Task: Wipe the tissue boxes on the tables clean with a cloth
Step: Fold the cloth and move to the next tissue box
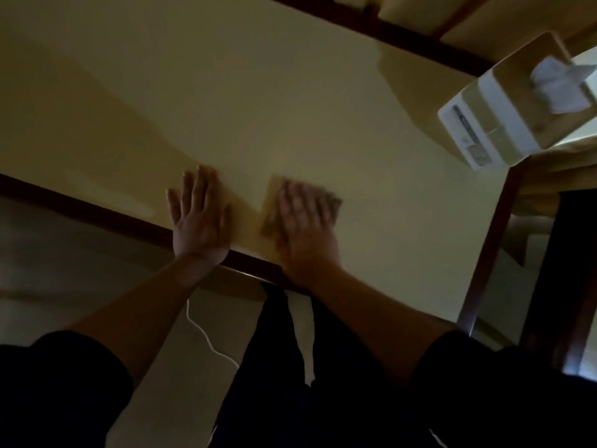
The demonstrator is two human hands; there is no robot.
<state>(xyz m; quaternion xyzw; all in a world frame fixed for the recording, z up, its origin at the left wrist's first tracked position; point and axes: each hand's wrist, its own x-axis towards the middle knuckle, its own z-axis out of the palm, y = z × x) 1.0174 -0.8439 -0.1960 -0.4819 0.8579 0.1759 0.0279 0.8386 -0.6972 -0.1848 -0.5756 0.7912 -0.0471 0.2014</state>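
Right hand (305, 218) flat on soft limp cloth (334, 205), left hand (197, 218) spread empty on table (290, 108); tissue box (504, 121) at 2 o'clock, probably light, rigid: steady by sides.

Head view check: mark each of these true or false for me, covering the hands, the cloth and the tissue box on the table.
1. The right hand lies flat on the cloth. True.
2. The left hand holds the tissue box. False: it rests flat on the table.
3. The tissue box stands at the table's far right. True.
4. The cloth is on the tissue box. False: it lies on the table, apart from it.
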